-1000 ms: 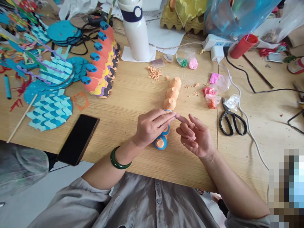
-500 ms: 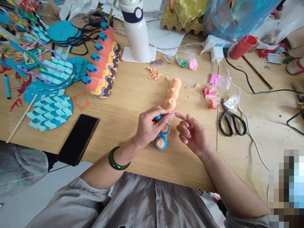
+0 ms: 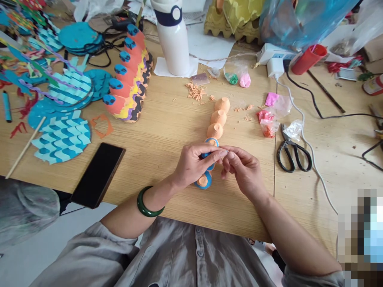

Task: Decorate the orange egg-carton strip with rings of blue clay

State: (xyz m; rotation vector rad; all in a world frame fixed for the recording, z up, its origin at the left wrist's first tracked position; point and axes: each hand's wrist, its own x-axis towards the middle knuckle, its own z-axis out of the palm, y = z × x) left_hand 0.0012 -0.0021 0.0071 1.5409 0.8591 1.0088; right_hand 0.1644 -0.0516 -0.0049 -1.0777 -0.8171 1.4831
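Observation:
A row of orange egg-carton cups (image 3: 218,118) lies lengthwise on the table beneath my hands. The far cups are plain orange; the near ones wear blue clay rings (image 3: 207,182) around their orange tips. My left hand (image 3: 194,165) is closed over the row, thumb and forefinger pinched, with a lump of blue clay (image 3: 205,155) showing between its fingers. Right beside it, my right hand (image 3: 243,165) pinches thumb against forefinger at the left fingertips. Whatever sits between the right fingertips is too small to make out.
Left stands a painted orange, yellow and black egg-carton piece (image 3: 128,79) near blue paper-scaled discs (image 3: 64,137) and a phone (image 3: 98,175). Behind are a white bottle (image 3: 172,44) and orange scraps (image 3: 196,91). Black-handled scissors (image 3: 295,155), bagged clay (image 3: 267,121) and a white cable (image 3: 302,127) lie right.
My right hand has turned inward and moved left, its forefinger going from pointing to a pinch against the left fingertips. My left hand has shifted slightly right, uncovering another blue-ringed cup.

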